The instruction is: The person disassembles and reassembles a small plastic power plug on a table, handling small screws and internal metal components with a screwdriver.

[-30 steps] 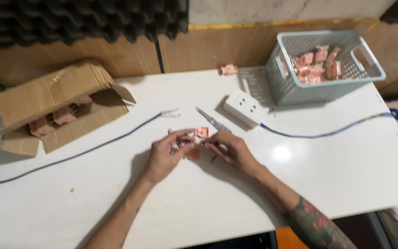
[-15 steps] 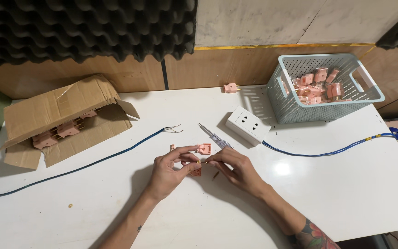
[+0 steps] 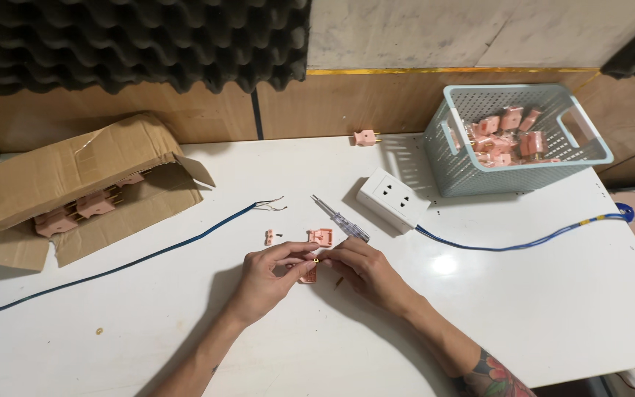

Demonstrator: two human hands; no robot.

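Nearest the camera, the left hand (image 3: 266, 278) and right hand (image 3: 365, 270) are meeting fingertip to fingertip over the white table (image 3: 185, 338), both pinching one small brass piece (image 3: 317, 260); it is too tiny to make out further. A pink plug shell (image 3: 308, 275) is lying under the fingers, mostly hidden by them. Just beyond, another shell half (image 3: 320, 236) and a small pink part (image 3: 269, 237) are lying loose. A screwdriver (image 3: 340, 218) is resting beside them. The blue cable (image 3: 134, 259) is running off the left edge, its bare wires showing. Farther back, a white socket (image 3: 392, 199) is sitting near the basket (image 3: 523, 173) of pink plugs. A cardboard box (image 3: 82, 184) is lying open at left, its contents partly covered.
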